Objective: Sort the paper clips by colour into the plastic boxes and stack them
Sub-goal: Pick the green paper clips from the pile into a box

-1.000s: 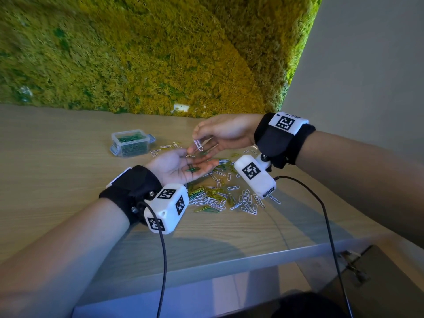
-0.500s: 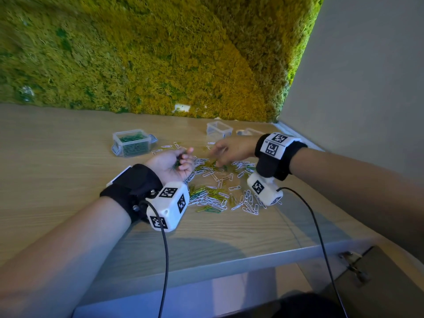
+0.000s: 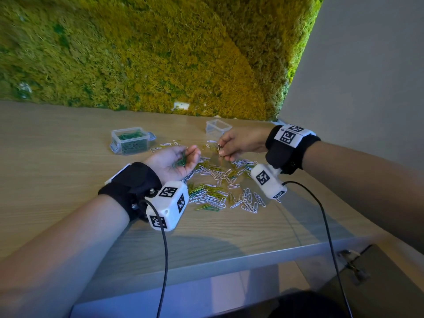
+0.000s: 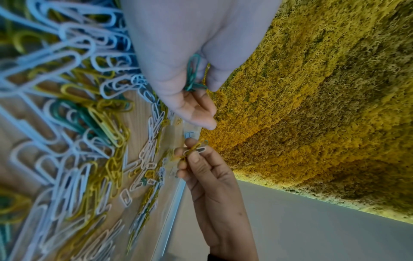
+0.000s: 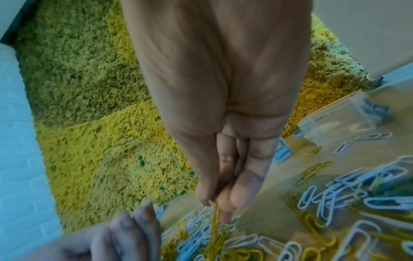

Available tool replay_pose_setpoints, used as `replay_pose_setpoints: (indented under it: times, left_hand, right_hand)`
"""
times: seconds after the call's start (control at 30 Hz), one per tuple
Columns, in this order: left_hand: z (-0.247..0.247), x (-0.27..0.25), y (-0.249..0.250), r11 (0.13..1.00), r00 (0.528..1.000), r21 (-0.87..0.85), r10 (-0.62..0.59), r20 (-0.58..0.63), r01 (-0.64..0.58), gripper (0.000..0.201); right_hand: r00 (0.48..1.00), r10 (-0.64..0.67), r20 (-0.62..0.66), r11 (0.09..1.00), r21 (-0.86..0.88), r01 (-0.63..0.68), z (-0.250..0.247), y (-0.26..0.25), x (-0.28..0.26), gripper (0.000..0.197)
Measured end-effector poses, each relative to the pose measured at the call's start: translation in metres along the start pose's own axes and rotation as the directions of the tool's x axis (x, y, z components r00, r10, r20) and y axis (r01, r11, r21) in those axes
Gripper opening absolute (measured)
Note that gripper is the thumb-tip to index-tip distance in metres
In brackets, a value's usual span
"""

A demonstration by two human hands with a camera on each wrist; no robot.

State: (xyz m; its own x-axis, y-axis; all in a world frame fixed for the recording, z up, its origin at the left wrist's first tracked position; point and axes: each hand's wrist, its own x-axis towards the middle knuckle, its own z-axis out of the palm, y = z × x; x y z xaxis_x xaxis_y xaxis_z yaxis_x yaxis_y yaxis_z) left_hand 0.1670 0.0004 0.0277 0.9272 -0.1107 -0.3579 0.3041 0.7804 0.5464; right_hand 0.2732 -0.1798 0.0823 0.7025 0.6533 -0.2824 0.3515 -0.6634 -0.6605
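My left hand [image 3: 185,157] lies palm up over the left edge of the pile, its fingers curled round a small bunch of green paper clips [image 3: 180,162]; the left wrist view shows the green clips [image 4: 192,76] tucked in the palm. To its right, just above the table, my right hand [image 3: 221,151] pinches a white clip [image 3: 219,147] together with a yellow clip [image 4: 194,147]. In the right wrist view the yellow clip [image 5: 215,217] hangs below the pinching fingertips [image 5: 205,196]. White, yellow and green clips lie in a loose pile [image 3: 218,184] between my wrists.
A clear plastic box [image 3: 129,140] holding green clips stands at the back left of the pile. An empty clear box [image 3: 218,127] sits behind my right hand, close to the moss wall [image 3: 160,53]. The table's front edge [image 3: 229,262] runs below my wrists.
My right hand left the left palm, dipped to the pile, and now rises with clips pinched. My left hand's fingers have curled over the green clips.
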Motion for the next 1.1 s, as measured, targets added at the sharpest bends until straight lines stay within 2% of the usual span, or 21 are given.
replay_pose_setpoints:
  times: [0.2, 0.33, 0.43, 0.5, 0.57, 0.63, 0.77, 0.93, 1.0, 1.1]
  left_hand:
    - [-0.001, -0.001, 0.0, 0.999, 1.0, 0.036, 0.0, 0.01, -0.001, 0.032]
    - [-0.001, -0.001, -0.001, 1.0, 1.0, 0.028, 0.0, 0.031, -0.001, 0.031]
    - [0.001, -0.003, -0.001, 1.0, 0.999, 0.02, -0.005, 0.044, 0.004, 0.031]
    - [0.001, -0.002, 0.0, 1.0, 0.998, 0.002, -0.02, 0.052, 0.02, 0.029]
    - [0.0, -0.001, 0.0, 0.998, 0.996, -0.039, -0.046, 0.075, 0.049, 0.028]
    - [0.0, 0.001, -0.002, 0.996, 0.994, -0.055, -0.065, 0.092, 0.07, 0.028]
    - [0.0, 0.002, -0.001, 0.994, 0.991, -0.069, -0.08, 0.104, 0.087, 0.028]
    - [-0.002, 0.002, 0.0, 0.998, 0.993, -0.007, -0.068, 0.1, 0.069, 0.029]
    - [-0.001, 0.001, -0.001, 0.998, 0.995, 0.022, -0.054, 0.085, 0.052, 0.027]
    - [0.0, 0.001, -0.002, 0.995, 0.994, 0.081, -0.069, 0.081, 0.063, 0.026]
  right_hand:
    - [0.999, 0.049, 0.005, 0.998, -0.037, -0.048, -0.008, 0.0, -0.006, 0.007]
    - [0.998, 0.051, -0.036, 0.998, -0.034, -0.052, -0.011, 0.001, -0.008, 0.011]
    - [0.993, 0.119, 0.004, 0.99, -0.076, -0.118, -0.006, 0.006, -0.011, 0.02]
    - [0.989, 0.142, 0.031, 0.966, -0.221, -0.131, 0.003, 0.01, -0.015, 0.017]
    - [0.99, 0.135, 0.037, 0.879, -0.467, -0.102, 0.008, 0.014, -0.021, 0.009]
    - [0.995, 0.1, 0.024, 0.802, -0.594, -0.066, 0.011, 0.02, -0.023, 0.015]
    - [0.999, 0.035, 0.014, 0.821, -0.571, -0.021, 0.019, 0.028, -0.019, 0.013]
    - [0.983, 0.139, 0.118, 0.783, -0.621, -0.036, 0.018, 0.019, -0.02, 0.027]
    - [0.976, 0.182, 0.116, 0.763, -0.643, -0.066, 0.012, 0.015, -0.024, 0.029]
    - [0.988, 0.136, 0.069, 0.791, -0.608, -0.066, 0.0, 0.002, -0.029, 0.03]
